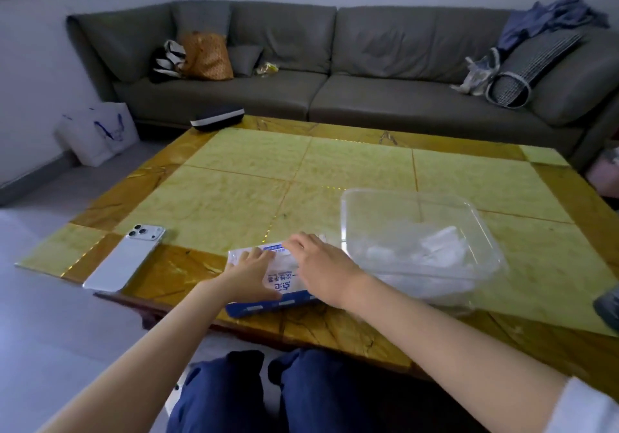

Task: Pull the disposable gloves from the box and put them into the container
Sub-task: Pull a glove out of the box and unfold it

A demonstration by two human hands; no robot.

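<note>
Position: the person sits at the near edge of the worktop (234,198) with both forearms reaching forward.

Glove box (284,287): lies flat at the near edge, just left of the container (348,228), almost touching it. Judged reason: the short gap keeps each transfer brief.

Left hand (249,273): laid on the left part of the box, fingers (256,255) extended and spread, gripping nothing. It appears to pin the light box down so that it does not lift when a glove is drawn.

Right hand (321,266): over the top of the box, on the container side, knuckles up, fingers (298,241) bent down toward the far part of the lid. Their tips are hidden; whether they pinch a glove cannot be told. No glove is seen emerging.

Container: clear, open-topped, to the right. Translucent gloves (428,248) already lie crumpled inside, so the task is judged part done.

Other items: a phone (125,258) lies face down at the left, well apart from the work.
</note>
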